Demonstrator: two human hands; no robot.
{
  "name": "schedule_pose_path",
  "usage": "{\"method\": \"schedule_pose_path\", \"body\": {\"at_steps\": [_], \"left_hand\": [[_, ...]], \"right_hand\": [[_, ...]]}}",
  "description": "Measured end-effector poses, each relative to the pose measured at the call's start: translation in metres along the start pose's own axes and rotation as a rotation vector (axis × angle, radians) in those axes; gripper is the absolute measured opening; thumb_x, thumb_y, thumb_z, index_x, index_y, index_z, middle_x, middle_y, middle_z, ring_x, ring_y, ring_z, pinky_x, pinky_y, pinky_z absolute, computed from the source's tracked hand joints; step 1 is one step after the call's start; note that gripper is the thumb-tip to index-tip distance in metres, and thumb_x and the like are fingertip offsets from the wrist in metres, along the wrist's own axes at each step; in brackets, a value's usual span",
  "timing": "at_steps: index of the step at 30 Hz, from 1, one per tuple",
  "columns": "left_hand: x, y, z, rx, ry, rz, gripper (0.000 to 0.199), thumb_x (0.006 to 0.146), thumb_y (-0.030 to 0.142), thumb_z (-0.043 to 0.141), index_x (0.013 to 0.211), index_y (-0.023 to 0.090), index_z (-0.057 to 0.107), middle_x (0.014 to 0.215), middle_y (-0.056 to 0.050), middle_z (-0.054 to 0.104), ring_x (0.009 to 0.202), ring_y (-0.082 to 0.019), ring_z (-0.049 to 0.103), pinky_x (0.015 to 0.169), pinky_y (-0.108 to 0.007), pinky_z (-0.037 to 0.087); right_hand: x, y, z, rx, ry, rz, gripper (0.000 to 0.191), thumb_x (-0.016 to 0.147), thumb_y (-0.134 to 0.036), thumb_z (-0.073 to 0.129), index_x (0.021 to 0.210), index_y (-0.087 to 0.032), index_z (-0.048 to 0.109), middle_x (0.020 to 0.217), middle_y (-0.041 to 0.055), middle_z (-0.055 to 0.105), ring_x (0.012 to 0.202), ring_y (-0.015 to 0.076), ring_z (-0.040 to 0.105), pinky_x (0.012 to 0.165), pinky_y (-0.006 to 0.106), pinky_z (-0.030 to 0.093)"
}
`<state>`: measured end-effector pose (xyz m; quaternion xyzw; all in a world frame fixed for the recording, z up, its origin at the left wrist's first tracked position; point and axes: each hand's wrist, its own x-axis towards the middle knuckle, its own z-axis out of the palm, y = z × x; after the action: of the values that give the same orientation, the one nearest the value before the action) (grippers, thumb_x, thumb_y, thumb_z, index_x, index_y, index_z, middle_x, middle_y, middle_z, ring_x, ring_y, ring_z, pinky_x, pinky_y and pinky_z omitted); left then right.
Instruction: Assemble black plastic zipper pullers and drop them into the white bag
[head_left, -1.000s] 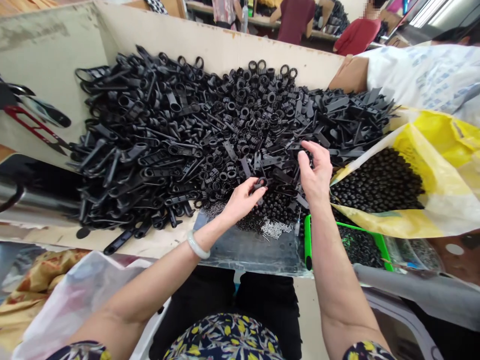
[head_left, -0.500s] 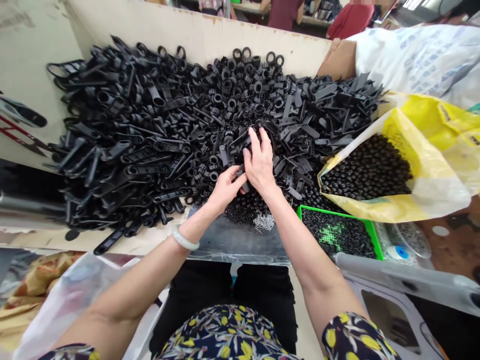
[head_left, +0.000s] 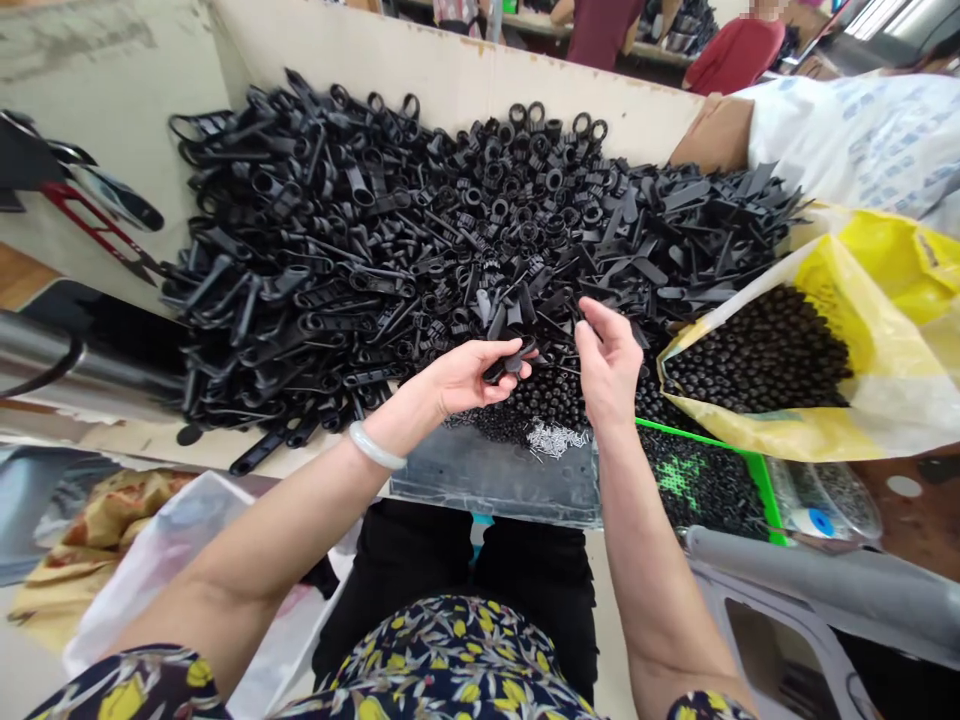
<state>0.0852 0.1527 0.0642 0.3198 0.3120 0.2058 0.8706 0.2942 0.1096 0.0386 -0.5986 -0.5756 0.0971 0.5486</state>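
Observation:
My left hand [head_left: 480, 375] is closed around a small black plastic part [head_left: 513, 366], which pokes out between thumb and fingers above the pile. Apart from it, to the right, my right hand [head_left: 611, 362] has its fingers bent and its thumb close to the forefinger; whether a dark piece sits between them I cannot make out against the black parts. Beyond both hands lie black plastic rings [head_left: 517, 200] and flat black tabs [head_left: 686, 195]. Small silver pins [head_left: 553, 438] and black beads [head_left: 562, 395] lie just below the hands.
Long black handle-like parts [head_left: 300, 270] are heaped on the left. On the right stand a yellow-and-white bag [head_left: 885, 370] of black tubular pieces and a green tray [head_left: 766, 490] of tiny black parts. Red-handled scissors [head_left: 90, 225] are at far left. Other people are behind the board [head_left: 465, 65].
My hands, together over the pile before, have separated. The left now holds the black part alone, while the right has moved to the right. The view has shifted slightly.

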Motion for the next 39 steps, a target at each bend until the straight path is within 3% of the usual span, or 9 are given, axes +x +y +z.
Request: {"method": "schedule_pose_path", "body": {"at_steps": [3, 6, 10, 15, 21, 29, 31, 35, 39], "left_hand": [[-0.007, -0.008, 0.006, -0.038, 0.017, 0.034, 0.024, 0.091, 0.037, 0.073, 0.095, 0.013, 0.072, 0.08, -0.009, 0.07, 0.051, -0.007, 0.045, 0.041, -0.02, 0.025], [-0.021, -0.031, 0.014, 0.101, 0.095, 0.193, 0.031, 0.089, 0.044, 0.076, 0.101, 0.017, 0.064, 0.083, -0.006, 0.073, 0.053, -0.009, 0.055, 0.042, -0.019, 0.027], [-0.051, -0.081, 0.028, 0.159, 0.335, 0.396, 0.038, 0.092, 0.046, 0.073, 0.117, 0.023, 0.057, 0.098, -0.004, 0.075, 0.062, -0.008, 0.058, 0.048, -0.018, 0.034], [-0.082, -0.135, 0.038, 0.025, 0.415, 0.342, 0.039, 0.093, 0.049, 0.072, 0.119, 0.024, 0.058, 0.112, -0.004, 0.07, 0.073, -0.011, 0.058, 0.055, -0.019, 0.041], [-0.102, -0.15, 0.03, -0.065, 0.382, 0.363, 0.042, 0.093, 0.043, 0.074, 0.129, 0.026, 0.059, 0.122, -0.007, 0.069, 0.11, -0.021, 0.064, 0.088, -0.028, 0.053], [-0.112, -0.149, 0.029, -0.152, 0.37, 0.373, 0.041, 0.093, 0.037, 0.074, 0.129, 0.026, 0.059, 0.127, -0.008, 0.069, 0.108, -0.019, 0.062, 0.096, -0.031, 0.051], [-0.112, -0.151, 0.03, -0.165, 0.359, 0.376, 0.04, 0.093, 0.036, 0.074, 0.129, 0.026, 0.059, 0.127, -0.008, 0.069, 0.108, -0.018, 0.062, 0.093, -0.029, 0.052], [-0.111, -0.156, 0.032, -0.203, 0.35, 0.357, 0.038, 0.094, 0.039, 0.073, 0.126, 0.027, 0.057, 0.125, -0.007, 0.069, 0.098, -0.016, 0.064, 0.071, -0.023, 0.052], [-0.11, -0.162, 0.035, -0.179, 0.359, 0.377, 0.033, 0.099, 0.042, 0.068, 0.124, 0.028, 0.053, 0.131, -0.007, 0.067, 0.078, -0.011, 0.063, 0.05, -0.016, 0.044]], "right_hand": [[-0.028, -0.017, -0.007, 0.078, -0.034, 0.115, 0.034, 0.099, -0.044, 0.062, 0.128, -0.026, 0.07, 0.134, 0.0123, 0.067, 0.117, 0.0252, 0.069, 0.1, 0.045, 0.06], [-0.057, -0.039, -0.018, 0.124, -0.067, 0.21, 0.029, 0.098, -0.045, 0.065, 0.12, -0.028, 0.074, 0.125, 0.0091, 0.07, 0.104, 0.0228, 0.07, 0.094, 0.042, 0.061], [-0.115, -0.068, -0.024, 0.277, -0.329, 0.425, 0.019, 0.096, -0.042, 0.07, 0.108, -0.029, 0.074, 0.106, 0.0042, 0.075, 0.089, 0.0203, 0.071, 0.084, 0.037, 0.06], [-0.176, -0.077, -0.015, 0.346, -0.329, 0.624, 0.022, 0.088, -0.04, 0.08, 0.101, -0.026, 0.069, 0.091, 0.0014, 0.074, 0.073, 0.0164, 0.068, 0.069, 0.03, 0.059], [-0.183, -0.088, -0.017, 0.462, -0.392, 0.752, 0.03, 0.089, -0.044, 0.079, 0.113, -0.027, 0.073, 0.079, -0.0013, 0.071, 0.059, 0.0142, 0.065, 0.058, 0.028, 0.058], [-0.197, -0.107, -0.013, 0.568, -0.361, 0.937, 0.035, 0.081, -0.049, 0.085, 0.104, -0.025, 0.074, 0.071, -0.0004, 0.073, 0.051, 0.0143, 0.066, 0.049, 0.026, 0.059], [-0.198, -0.109, -0.009, 0.573, -0.335, 0.947, 0.035, 0.081, -0.05, 0.086, 0.103, -0.025, 0.074, 0.071, -0.0004, 0.073, 0.051, 0.0142, 0.067, 0.049, 0.026, 0.06], [-0.2, -0.109, -0.002, 0.598, -0.287, 0.94, 0.033, 0.082, -0.049, 0.085, 0.099, -0.024, 0.072, 0.071, -0.0006, 0.073, 0.051, 0.0133, 0.067, 0.05, 0.026, 0.06], [-0.205, -0.111, 0.004, 0.619, -0.209, 0.928, 0.032, 0.084, -0.046, 0.085, 0.099, -0.024, 0.067, 0.07, -0.0029, 0.072, 0.051, 0.0123, 0.067, 0.051, 0.024, 0.06]]}}
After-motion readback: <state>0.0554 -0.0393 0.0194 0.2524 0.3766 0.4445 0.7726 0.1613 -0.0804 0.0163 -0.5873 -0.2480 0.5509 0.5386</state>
